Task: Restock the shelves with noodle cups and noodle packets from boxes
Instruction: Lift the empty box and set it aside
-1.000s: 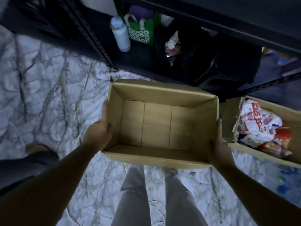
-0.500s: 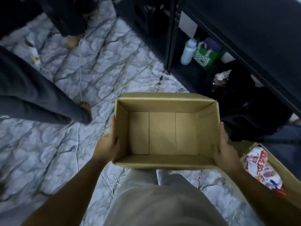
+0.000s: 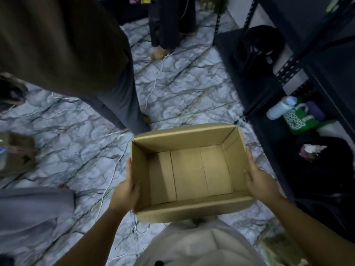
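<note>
1. cardboard box (image 3: pixel 190 169): open top up, brown, held off the floor between both hands; plain inner floor and all four walls show. Slightly skewed, its far right corner pointing toward the rack.
2. left hand (image 3: pixel 125 191): flat against the box's left outer wall, near the close corner. Fingers straight and pressed together, pointing away from the body along the wall.
3. right hand (image 3: pixel 258 181): on the box's right outer wall, near the close corner. Fingers straight, together, lying along the wall; thumb sits at the top edge. Cannot tell if the thumb hooks inside.
4. light clothing (image 3: pixel 201 244) of the wearer: just below the box's near wall, blurred.
5. marble floor (image 3: pixel 182 89): white with dark veins, under and all round the box.
6. black shelf rack (image 3: pixel 288 73): right of the box and beyond it, perforated upright posts, dark lower shelf.
7. white bottle (image 3: pixel 279 108): on the low shelf, right of the box's far right corner, tilted.
8. green bag (image 3: pixel 296 120): just right of the bottle, touching it, white ring pattern.
9. crumpled white thing (image 3: pixel 313 150): on the shelf, right of the box, too blurred to name.
10. dark-trousered leg (image 3: pixel 115 93): another person, standing just beyond the box's far left corner.
11. second standing person (image 3: pixel 169 22): well beyond the box, dark clothes.
12. grey-trousered leg (image 3: pixel 34 208): well left of the box.
13. white cable (image 3: pixel 153 87): loose on the floor, beyond the box.
</note>
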A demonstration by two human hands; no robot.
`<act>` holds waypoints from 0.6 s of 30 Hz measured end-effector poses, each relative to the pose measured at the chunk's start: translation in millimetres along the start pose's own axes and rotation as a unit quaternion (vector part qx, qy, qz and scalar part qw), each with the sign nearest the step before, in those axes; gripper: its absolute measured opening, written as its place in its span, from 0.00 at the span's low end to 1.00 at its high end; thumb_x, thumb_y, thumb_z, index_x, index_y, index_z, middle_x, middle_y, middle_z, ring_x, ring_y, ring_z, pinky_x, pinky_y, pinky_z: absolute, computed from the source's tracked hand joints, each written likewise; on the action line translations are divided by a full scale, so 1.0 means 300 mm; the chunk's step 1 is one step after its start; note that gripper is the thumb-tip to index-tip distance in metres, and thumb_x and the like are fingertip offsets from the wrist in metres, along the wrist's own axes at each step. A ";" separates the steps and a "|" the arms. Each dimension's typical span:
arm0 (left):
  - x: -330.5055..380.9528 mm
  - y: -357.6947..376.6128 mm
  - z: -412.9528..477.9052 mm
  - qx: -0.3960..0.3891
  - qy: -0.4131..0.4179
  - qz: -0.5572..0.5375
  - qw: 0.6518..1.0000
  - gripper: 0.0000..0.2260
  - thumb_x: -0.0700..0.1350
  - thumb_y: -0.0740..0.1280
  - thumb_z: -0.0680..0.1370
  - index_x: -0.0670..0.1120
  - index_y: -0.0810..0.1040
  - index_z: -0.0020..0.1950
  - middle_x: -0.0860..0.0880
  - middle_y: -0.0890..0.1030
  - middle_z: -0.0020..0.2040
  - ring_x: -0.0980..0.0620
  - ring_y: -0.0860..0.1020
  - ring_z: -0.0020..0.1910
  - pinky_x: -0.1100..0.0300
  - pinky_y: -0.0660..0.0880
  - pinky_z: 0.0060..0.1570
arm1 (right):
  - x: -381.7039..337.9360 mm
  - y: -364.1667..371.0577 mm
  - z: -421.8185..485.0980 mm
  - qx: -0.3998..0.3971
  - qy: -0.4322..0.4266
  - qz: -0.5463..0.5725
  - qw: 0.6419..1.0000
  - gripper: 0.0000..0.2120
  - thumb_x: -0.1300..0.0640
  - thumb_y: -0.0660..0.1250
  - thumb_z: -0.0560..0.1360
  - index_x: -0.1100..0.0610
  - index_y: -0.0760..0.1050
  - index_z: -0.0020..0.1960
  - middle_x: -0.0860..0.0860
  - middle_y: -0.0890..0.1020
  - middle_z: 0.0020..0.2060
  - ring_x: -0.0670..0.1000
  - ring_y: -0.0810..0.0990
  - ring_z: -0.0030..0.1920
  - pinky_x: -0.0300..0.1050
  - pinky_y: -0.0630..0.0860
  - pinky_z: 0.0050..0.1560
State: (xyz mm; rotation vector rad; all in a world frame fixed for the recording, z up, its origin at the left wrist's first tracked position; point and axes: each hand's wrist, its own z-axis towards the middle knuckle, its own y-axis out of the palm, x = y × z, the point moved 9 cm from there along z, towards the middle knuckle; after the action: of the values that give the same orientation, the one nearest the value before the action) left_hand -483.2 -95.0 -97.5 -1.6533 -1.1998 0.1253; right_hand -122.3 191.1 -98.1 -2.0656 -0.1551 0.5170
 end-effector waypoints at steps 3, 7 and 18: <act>-0.058 -0.053 0.024 0.007 -0.017 -0.006 1.000 0.45 0.39 0.62 0.81 0.56 0.27 0.80 0.35 0.84 0.47 0.38 0.80 0.40 0.47 0.77 0.42 | -0.100 -0.007 0.064 -0.002 -0.022 -0.007 1.000 0.41 0.58 0.60 0.83 0.44 0.33 0.81 0.52 0.72 0.23 0.53 0.70 0.23 0.44 0.59 0.24; -0.066 -0.116 0.072 0.008 -0.023 -0.016 1.000 0.45 0.38 0.62 0.81 0.55 0.28 0.80 0.33 0.83 0.51 0.36 0.81 0.44 0.47 0.76 0.44 | -0.185 -0.033 0.144 -0.006 -0.035 -0.013 0.999 0.41 0.58 0.60 0.84 0.43 0.33 0.81 0.55 0.73 0.25 0.54 0.70 0.24 0.43 0.59 0.25; 0.022 -0.217 0.331 0.022 -0.050 -0.038 0.998 0.45 0.37 0.62 0.81 0.60 0.30 0.81 0.33 0.83 0.48 0.36 0.81 0.43 0.46 0.78 0.46 | -0.266 -0.132 0.450 -0.011 -0.053 0.006 0.999 0.41 0.60 0.59 0.83 0.40 0.33 0.80 0.53 0.71 0.23 0.52 0.69 0.23 0.43 0.60 0.25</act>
State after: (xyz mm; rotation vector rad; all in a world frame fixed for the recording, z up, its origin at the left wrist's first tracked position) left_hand -580.2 -26.6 -89.3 -1.5763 -1.3261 0.1873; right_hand -247.3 293.7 -100.9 -2.0622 -0.2124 0.6343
